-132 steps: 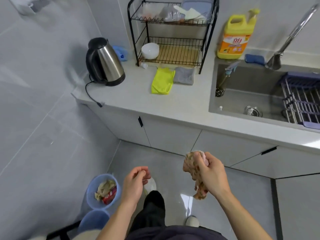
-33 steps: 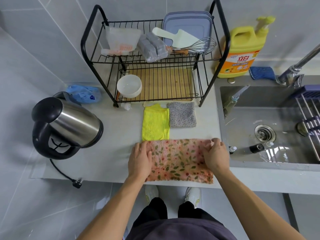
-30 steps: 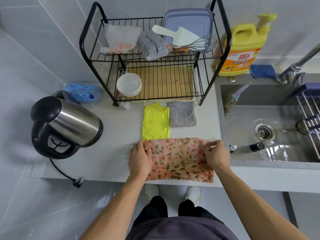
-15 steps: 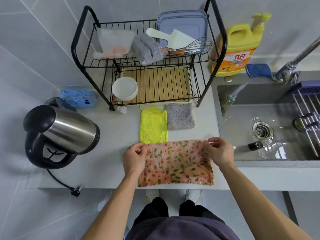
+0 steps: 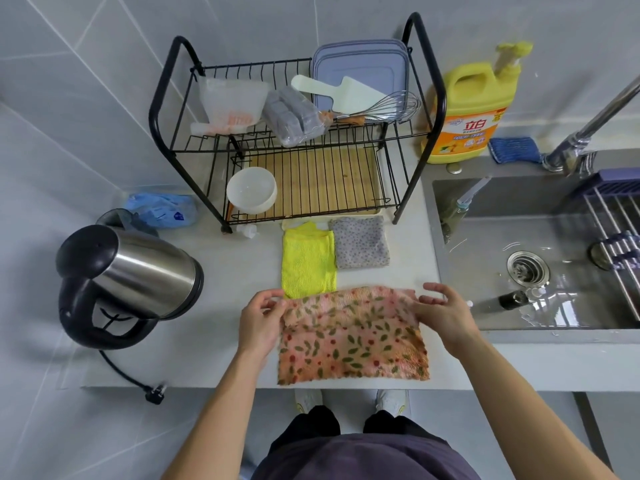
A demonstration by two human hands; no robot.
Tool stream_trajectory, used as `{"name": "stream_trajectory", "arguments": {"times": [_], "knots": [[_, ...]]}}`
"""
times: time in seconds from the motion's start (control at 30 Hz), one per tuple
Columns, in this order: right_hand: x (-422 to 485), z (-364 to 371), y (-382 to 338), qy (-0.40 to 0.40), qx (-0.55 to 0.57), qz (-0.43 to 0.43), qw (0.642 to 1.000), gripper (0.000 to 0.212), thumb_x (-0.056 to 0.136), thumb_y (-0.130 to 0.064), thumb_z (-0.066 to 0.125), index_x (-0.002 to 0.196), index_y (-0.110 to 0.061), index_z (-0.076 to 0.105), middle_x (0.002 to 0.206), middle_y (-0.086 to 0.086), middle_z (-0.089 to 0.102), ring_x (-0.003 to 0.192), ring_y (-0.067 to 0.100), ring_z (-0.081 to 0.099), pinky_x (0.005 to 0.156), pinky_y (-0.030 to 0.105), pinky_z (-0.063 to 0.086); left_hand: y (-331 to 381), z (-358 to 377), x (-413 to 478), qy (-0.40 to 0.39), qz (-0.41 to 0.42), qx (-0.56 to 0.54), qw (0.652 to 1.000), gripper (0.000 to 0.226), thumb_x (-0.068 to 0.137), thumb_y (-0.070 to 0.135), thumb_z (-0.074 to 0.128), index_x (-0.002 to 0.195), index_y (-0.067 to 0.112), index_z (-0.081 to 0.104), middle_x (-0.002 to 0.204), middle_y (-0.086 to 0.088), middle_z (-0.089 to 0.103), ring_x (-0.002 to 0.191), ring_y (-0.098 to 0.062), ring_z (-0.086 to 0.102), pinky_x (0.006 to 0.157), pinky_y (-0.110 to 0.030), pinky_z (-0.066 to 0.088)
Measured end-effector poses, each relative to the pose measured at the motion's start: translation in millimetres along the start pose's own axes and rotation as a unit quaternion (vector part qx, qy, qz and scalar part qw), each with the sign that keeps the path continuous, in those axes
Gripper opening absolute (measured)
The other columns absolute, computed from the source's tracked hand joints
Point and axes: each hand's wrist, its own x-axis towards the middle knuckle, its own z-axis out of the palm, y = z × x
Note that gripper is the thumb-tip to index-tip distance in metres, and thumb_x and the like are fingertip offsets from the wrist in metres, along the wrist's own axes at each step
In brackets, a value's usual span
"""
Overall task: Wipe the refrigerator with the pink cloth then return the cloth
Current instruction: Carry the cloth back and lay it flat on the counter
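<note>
Pink cloth [image 5: 353, 337] spread on the counter [image 5: 225, 341], near its front edge, between the kettle [image 5: 138, 268] and the sink [image 5: 554, 195]. Its far edge touches the near end of the folded yellow cloth [image 5: 308, 261]; the folded grey cloth [image 5: 362, 245] lies just beside that.

A few seconds ago you carried the cloth bunched in your right hand, away from the counter. A second ago it lay open and your palms pressed its two side edges flat. Now the grip has changed. Your left hand [image 5: 259, 320] pinches the far left corner between thumb and forefinger. Your right hand [image 5: 448, 317] appears to pinch the far right corner in the same way, its remaining fingers loosely spread above it. The far edge stands slightly raised off the counter; the near edge lies flat.

The refrigerator is out of view, so the wiping cannot be checked here. The return step seems to be in hand. The raised corners suggest a fold toward you comes next, to match the two folded cloths. Keep both corners level, or the fold may skew.
</note>
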Motion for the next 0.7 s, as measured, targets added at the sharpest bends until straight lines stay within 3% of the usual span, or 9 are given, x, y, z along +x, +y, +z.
{"name": "stream_trajectory", "arguments": {"times": [0.1,0.23,0.3,0.4,0.5,0.6,0.7], "knots": [[-8,2,1,0.010,0.051,0.016,0.999,0.049,0.085,0.011,0.078,0.127,-0.006,0.058,0.121,0.018,0.061,0.101,0.033,0.069,0.084,0.041,0.060,-6,-1,1,0.009,-0.043,-0.038,0.998,0.023,0.092,0.008,0.076,0.100,0.030,0.074,0.108,-0.009,0.072,0.103,-0.030,0.072,0.093,-0.056,0.061],[-23,-12,-3,-0.010,0.040,0.009,0.999,0.042,0.085,0.017,0.073,0.121,-0.004,0.061,0.106,0.015,0.062,0.086,0.028,0.067,0.069,0.034,0.059,-8,-10,-6,-0.002,-0.048,-0.055,0.997,0.026,0.093,-0.001,0.071,0.102,0.023,0.074,0.109,-0.012,0.068,0.092,-0.028,0.069,0.072,-0.039,0.059],[-30,-22,1,-0.019,0.009,0.021,1.000,0.038,0.086,0.018,0.070,0.117,-0.002,0.062,0.099,0.014,0.061,0.078,0.026,0.067,0.066,0.035,0.061,-11,-15,-12,-0.011,-0.053,-0.047,0.997,0.025,0.094,-0.003,0.068,0.104,0.019,0.074,0.106,-0.009,0.065,0.086,-0.027,0.066,0.068,-0.037,0.054],[-36,-31,17,-0.029,-0.102,0.052,0.993,0.037,0.083,0.017,0.070,0.115,-0.001,0.063,0.095,0.016,0.062,0.072,0.028,0.066,0.061,0.035,0.060,-27,-17,-21,-0.018,-0.045,0.045,0.998,0.021,0.092,0.001,0.069,0.101,0.019,0.074,0.105,-0.004,0.067,0.088,-0.025,0.066,0.074,-0.038,0.054],[-38,-28,39,-0.002,-0.198,0.064,0.978,0.032,0.085,0.008,0.076,0.112,-0.003,0.062,0.100,0.017,0.063,0.072,0.033,0.069,0.062,0.040,0.062,-39,-11,-32,-0.005,0.001,0.180,0.984,0.015,0.093,0.010,0.070,0.105,0.019,0.073,0.102,0.004,0.068,0.092,-0.014,0.065,0.071,-0.023,0.048],[-38,-24,54,0.058,-0.363,0.009,0.930,0.022,0.090,-0.018,0.078,0.103,-0.014,0.061,0.095,0.008,0.070,0.066,0.029,0.073,0.066,0.043,0.062,-48,-3,-39,0.013,0.042,0.229,0.972,0.015,0.096,0.013,0.069,0.109,0.019,0.070,0.107,0.003,0.063,0.089,-0.005,0.060,0.069,-0.010,0.039],[-34,-19,61,0.106,-0.478,-0.121,0.863,0.029,0.098,-0.041,0.069,0.111,-0.016,0.064,0.106,0.005,0.068,0.077,0.024,0.065,0.067,0.034,0.049,-51,4,-41,0.024,0.058,0.248,0.967,0.017,0.099,0.015,0.065,0.116,0.020,0.069,0.112,0.002,0.063,0.095,-0.010,0.061,0.081,-0.021,0.043]]}}
